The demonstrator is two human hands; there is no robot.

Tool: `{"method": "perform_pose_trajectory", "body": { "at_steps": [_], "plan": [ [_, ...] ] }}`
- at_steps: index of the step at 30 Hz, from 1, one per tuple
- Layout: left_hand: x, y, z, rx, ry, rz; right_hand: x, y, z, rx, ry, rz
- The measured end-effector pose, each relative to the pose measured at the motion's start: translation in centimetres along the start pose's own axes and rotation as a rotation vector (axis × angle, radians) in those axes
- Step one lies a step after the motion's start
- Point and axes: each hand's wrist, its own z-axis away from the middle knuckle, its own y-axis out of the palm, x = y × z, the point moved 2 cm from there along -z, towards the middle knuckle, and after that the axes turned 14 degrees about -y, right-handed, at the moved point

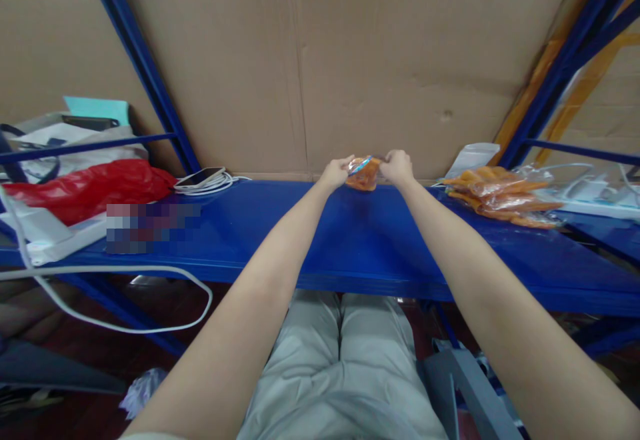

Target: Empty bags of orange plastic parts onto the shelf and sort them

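Near the back of the blue shelf (365, 247), both arms reach forward to a small clear plastic packet (363, 175) with something orange inside. My left hand (336, 173) pinches the packet's left side. At its upper right edge, my right hand (397, 168) has its fingers closed on the plastic. The packet is held up between the two hands, with a shiny strip along its top. I cannot tell what the orange contents are. To the right of my right hand lies a pile of similar orange items in clear bags (495, 193).
Upright cardboard (360, 60) backs the shelf between blue metal posts (150, 73). On the left are a red plastic bag (100, 187), a phone (203, 177) on a coiled white cable, and a white power strip (70, 240). Its loose cable (150, 327) hangs over the front edge.
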Motion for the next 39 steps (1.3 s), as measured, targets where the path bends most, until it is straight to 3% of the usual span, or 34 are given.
{"method": "perform_pose_trajectory", "body": {
  "at_steps": [3, 8, 14, 17, 20, 23, 26, 30, 32, 39],
  "plan": [
    [-0.7, -0.1, 0.1, -0.032, 0.079, -0.018, -0.8, -0.4, -0.6, -0.163, 0.034, -0.056],
    [-1.9, 0.3, 0.4, 0.05, 0.215, -0.025, -2.1, -0.3, -1.4, -0.278, -0.062, -0.047],
    [-2.1, 0.3, 0.8, -0.036, 0.323, 0.013, -1.7, -0.4, -1.1, -0.39, -0.144, 0.03],
    [-1.7, 0.2, 1.4, -0.07, 0.236, 0.08, -1.6, -0.4, -0.7, -0.364, -0.146, 0.011],
    [-1.2, 0.2, 2.4, -0.104, 0.017, 0.174, -2.0, -0.4, -0.6, -0.306, -0.084, -0.057],
    [-0.9, 0.4, 3.4, -0.032, -0.178, 0.167, -2.2, -0.6, -0.4, -0.247, -0.014, -0.142],
    [-1.0, 0.6, 3.7, 0.003, -0.241, 0.132, -2.1, -0.9, -0.2, -0.257, 0.016, -0.229],
    [-1.3, 0.2, 3.3, -0.172, -0.271, 0.23, -2.3, -0.8, -0.1, -0.383, 0.032, -0.393],
    [-1.5, -0.1, 3.2, -0.204, -0.288, 0.266, -2.8, -0.5, -0.2, -0.429, 0.067, -0.529],
    [-1.5, -1.3, 3.0, 0.137, -0.309, 0.207, -3.7, 0.2, 0.7, -0.268, 0.062, -0.962]
  ]
}}
